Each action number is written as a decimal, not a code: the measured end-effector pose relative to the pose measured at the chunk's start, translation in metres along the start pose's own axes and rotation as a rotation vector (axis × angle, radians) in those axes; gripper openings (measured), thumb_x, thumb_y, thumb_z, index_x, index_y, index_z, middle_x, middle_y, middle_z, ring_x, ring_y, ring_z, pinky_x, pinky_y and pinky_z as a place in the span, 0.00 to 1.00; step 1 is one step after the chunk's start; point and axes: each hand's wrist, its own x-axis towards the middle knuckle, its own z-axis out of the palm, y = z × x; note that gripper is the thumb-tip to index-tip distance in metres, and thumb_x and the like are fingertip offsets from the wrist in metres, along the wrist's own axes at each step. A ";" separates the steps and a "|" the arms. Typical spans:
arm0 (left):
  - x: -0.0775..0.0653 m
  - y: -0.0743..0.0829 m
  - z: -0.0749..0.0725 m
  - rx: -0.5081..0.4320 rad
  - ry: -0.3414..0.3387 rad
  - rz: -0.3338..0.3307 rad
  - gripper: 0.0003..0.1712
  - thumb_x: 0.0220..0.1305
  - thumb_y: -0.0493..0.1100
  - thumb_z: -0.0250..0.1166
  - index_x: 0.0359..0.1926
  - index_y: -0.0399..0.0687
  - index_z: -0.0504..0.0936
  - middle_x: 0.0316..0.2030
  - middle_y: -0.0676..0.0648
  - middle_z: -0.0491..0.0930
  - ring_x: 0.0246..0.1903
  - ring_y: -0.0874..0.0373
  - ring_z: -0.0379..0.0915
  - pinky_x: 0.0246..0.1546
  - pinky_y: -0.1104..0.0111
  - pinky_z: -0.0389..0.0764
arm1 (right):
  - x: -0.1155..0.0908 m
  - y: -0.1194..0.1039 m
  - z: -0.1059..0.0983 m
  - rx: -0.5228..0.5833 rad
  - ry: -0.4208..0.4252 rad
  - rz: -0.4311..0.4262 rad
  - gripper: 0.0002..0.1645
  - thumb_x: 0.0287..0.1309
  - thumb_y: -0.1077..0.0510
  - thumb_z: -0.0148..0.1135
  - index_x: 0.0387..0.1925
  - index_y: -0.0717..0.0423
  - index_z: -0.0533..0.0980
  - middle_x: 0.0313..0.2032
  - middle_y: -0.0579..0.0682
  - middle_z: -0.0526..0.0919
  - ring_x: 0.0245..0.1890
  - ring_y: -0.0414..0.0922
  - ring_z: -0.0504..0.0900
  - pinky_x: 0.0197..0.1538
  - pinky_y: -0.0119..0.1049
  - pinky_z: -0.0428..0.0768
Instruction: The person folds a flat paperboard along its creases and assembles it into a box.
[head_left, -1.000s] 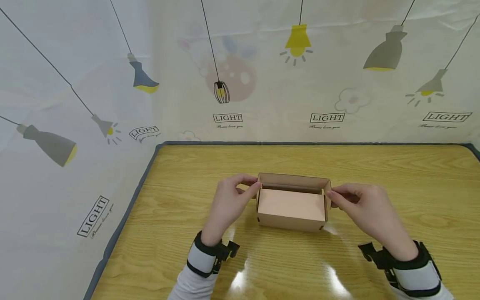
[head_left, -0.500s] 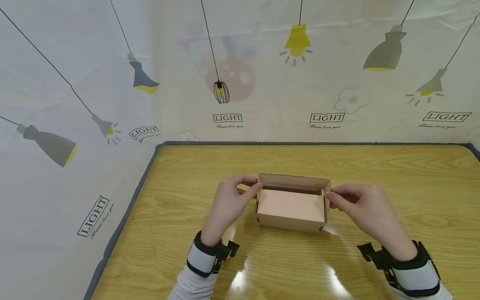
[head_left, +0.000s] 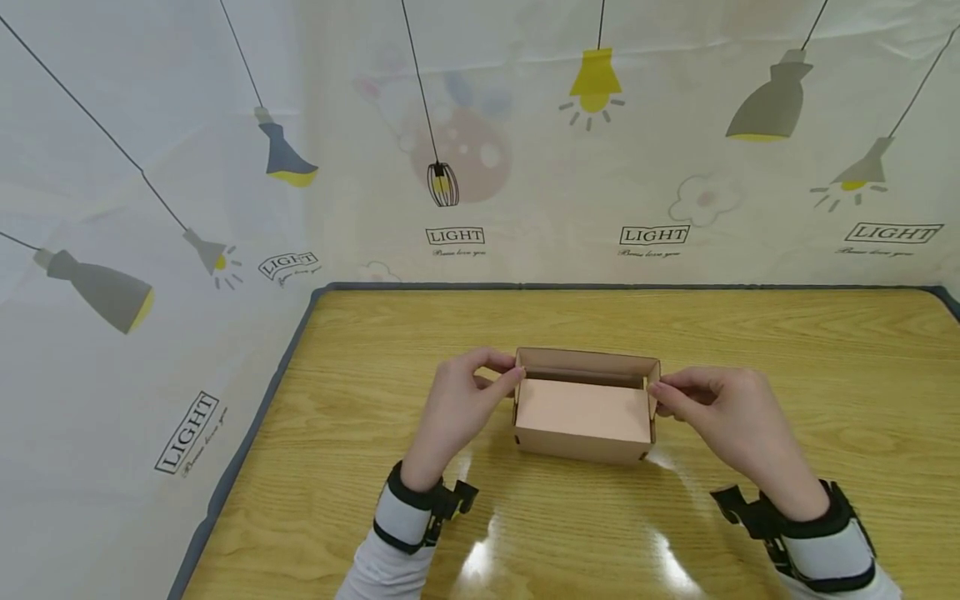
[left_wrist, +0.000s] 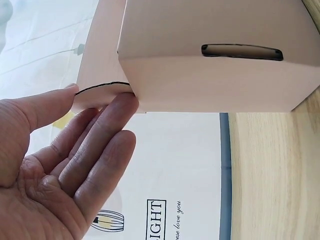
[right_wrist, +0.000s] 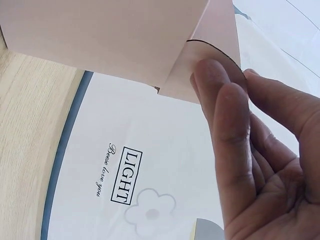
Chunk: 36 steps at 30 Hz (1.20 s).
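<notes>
A small pinkish-brown cardboard box (head_left: 583, 410) stands on the table between both hands, its lid raised at the back and a flat panel covering the front part. My left hand (head_left: 461, 404) pinches the side flap at the box's left end between thumb and fingers. At the right end, my right hand (head_left: 727, 417) pinches the other side flap the same way. In the left wrist view the flap's curved edge meets the thumb, and a slot shows in the box wall (left_wrist: 220, 82). The right wrist view has the right flap (right_wrist: 205, 62) between thumb and fingertips.
The wood-grain table (head_left: 585, 533) spreads around the box. Behind it and to the left rise white sheets (head_left: 540, 183) printed with lamps and lettering, with a dark blue border (head_left: 600, 287) along the table's edge. Both wrists wear black-and-white straps (head_left: 817, 542).
My right hand has shifted very slightly left, the flap at its fingers leaning a little inward. My left hand and the box stay nearly still.
</notes>
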 end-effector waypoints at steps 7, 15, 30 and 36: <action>0.001 0.000 0.000 0.007 -0.011 0.006 0.07 0.68 0.48 0.68 0.42 0.51 0.88 0.43 0.50 0.87 0.24 0.64 0.81 0.19 0.71 0.74 | 0.000 0.001 0.000 0.010 -0.017 0.012 0.12 0.67 0.52 0.66 0.38 0.57 0.88 0.29 0.48 0.91 0.26 0.32 0.85 0.31 0.27 0.82; 0.000 -0.001 -0.001 0.019 -0.029 0.019 0.06 0.68 0.47 0.68 0.41 0.52 0.87 0.42 0.50 0.87 0.27 0.63 0.83 0.25 0.70 0.79 | 0.001 0.002 -0.001 -0.002 -0.037 0.032 0.12 0.66 0.51 0.67 0.38 0.55 0.88 0.28 0.46 0.90 0.26 0.35 0.85 0.30 0.28 0.81; -0.001 -0.002 -0.004 0.047 -0.056 0.047 0.07 0.67 0.46 0.69 0.40 0.48 0.87 0.42 0.47 0.88 0.32 0.48 0.87 0.26 0.72 0.79 | -0.001 0.002 0.001 -0.032 -0.020 -0.010 0.10 0.64 0.51 0.69 0.36 0.53 0.89 0.28 0.45 0.90 0.26 0.35 0.85 0.29 0.27 0.79; -0.001 -0.001 -0.003 0.061 -0.057 0.044 0.06 0.66 0.45 0.70 0.40 0.48 0.88 0.42 0.47 0.88 0.34 0.48 0.87 0.28 0.71 0.81 | -0.002 0.002 0.002 -0.037 -0.013 -0.016 0.10 0.63 0.52 0.70 0.35 0.55 0.89 0.28 0.46 0.90 0.25 0.31 0.82 0.29 0.27 0.79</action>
